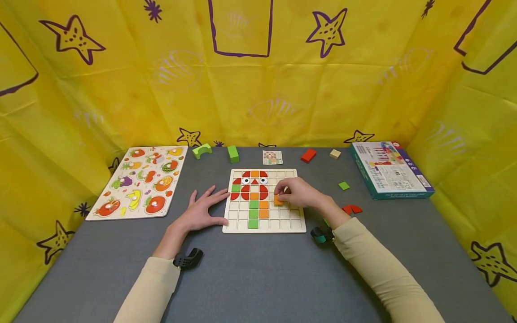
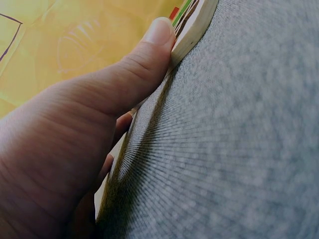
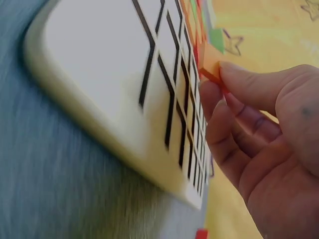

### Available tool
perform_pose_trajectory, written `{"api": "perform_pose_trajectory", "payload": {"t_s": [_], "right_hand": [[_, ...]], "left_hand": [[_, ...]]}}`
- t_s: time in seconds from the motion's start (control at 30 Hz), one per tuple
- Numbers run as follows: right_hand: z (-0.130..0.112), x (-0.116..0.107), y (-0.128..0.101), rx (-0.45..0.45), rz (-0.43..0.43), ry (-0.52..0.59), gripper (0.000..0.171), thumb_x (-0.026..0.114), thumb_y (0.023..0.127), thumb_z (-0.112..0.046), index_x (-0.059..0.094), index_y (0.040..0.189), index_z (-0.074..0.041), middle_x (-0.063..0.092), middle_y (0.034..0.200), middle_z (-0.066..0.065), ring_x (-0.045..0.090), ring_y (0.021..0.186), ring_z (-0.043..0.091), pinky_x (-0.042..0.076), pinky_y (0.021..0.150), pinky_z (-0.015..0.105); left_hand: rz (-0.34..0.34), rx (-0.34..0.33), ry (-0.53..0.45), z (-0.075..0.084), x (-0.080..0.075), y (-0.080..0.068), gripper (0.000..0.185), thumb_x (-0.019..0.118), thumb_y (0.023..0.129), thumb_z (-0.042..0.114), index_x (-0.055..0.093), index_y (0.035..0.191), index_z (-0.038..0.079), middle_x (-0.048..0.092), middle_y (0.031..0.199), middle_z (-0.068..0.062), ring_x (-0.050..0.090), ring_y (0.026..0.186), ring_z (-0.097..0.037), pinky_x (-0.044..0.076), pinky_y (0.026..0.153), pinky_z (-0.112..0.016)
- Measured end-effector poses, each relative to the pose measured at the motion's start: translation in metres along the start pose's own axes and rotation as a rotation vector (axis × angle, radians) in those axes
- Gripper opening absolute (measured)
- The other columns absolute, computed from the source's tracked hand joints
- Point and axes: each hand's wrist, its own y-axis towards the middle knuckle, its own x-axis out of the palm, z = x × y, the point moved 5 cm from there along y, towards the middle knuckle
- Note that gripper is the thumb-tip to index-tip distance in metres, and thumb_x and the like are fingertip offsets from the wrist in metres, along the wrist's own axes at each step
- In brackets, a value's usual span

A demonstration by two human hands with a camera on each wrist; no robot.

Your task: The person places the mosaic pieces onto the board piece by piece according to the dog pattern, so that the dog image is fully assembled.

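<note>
While the flat left hand steadies the board, the right hand pinches an orange tile.

Small orange square tile, pinched just above the gridded wooden puzzle board, right of its middle.

Grid board pale wood, smooth matt face, rounded edges. Orange tile painted wood, satin. Counter covered in grey felt-like cloth, fuzzy, matt. Backdrop thin yellow plastic sheet, creased, slight sheen. Box printed cardboard, glossy. Fruit puzzle painted wood, smooth.
</note>
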Motion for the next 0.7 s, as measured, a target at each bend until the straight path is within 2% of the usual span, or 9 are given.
{"api": "perform_pose_trajectory", "payload": {"t_s": [0.17, 0.43, 0.57, 0.7], "right_hand": [[-0.011, 0.011, 0.009, -0.055, -0.011, -0.052, 0.005, 0.072, 0.094, -0.005, 0.072, 0.098, -0.007, 0.064, 0.087, -0.002, 0.056, 0.079, 0.016, 0.049, 0.076, 0.032], [-0.013, 0.018, 0.007, -0.053, -0.03, -0.104, 0.004, 0.074, 0.093, -0.009, 0.072, 0.094, -0.006, 0.064, 0.087, -0.003, 0.055, 0.079, 0.015, 0.049, 0.076, 0.031], [-0.012, 0.015, 0.004, -0.066, -0.013, -0.089, 0.007, 0.076, 0.092, -0.01, 0.073, 0.097, -0.006, 0.064, 0.086, -0.002, 0.055, 0.08, 0.016, 0.049, 0.076, 0.032], [-0.005, 0.001, -0.002, -0.05, 0.023, -0.073, 0.011, 0.077, 0.09, -0.009, 0.073, 0.1, -0.006, 0.064, 0.086, -0.001, 0.056, 0.08, 0.017, 0.049, 0.076, 0.033]], "left_hand": [[0.002, 0.001, 0.006, 0.0, 0.0, 0.0, 0.093, 0.081, 0.078, 0.057, 0.047, 0.154, 0.017, 0.039, 0.16, -0.004, 0.014, 0.151, -0.038, -0.009, 0.11, -0.071], [-0.003, -0.007, 0.006, -0.001, 0.001, 0.0, 0.093, 0.081, 0.078, 0.058, 0.046, 0.154, 0.017, 0.039, 0.16, -0.004, 0.014, 0.151, -0.037, -0.009, 0.11, -0.07], [0.0, -0.006, 0.008, -0.001, 0.002, 0.0, 0.093, 0.081, 0.078, 0.058, 0.046, 0.154, 0.017, 0.038, 0.16, -0.004, 0.014, 0.151, -0.038, -0.009, 0.11, -0.07], [0.002, -0.002, 0.005, -0.002, 0.002, 0.0, 0.093, 0.081, 0.078, 0.057, 0.046, 0.154, 0.017, 0.038, 0.16, -0.004, 0.013, 0.152, -0.037, -0.009, 0.11, -0.07]]}}
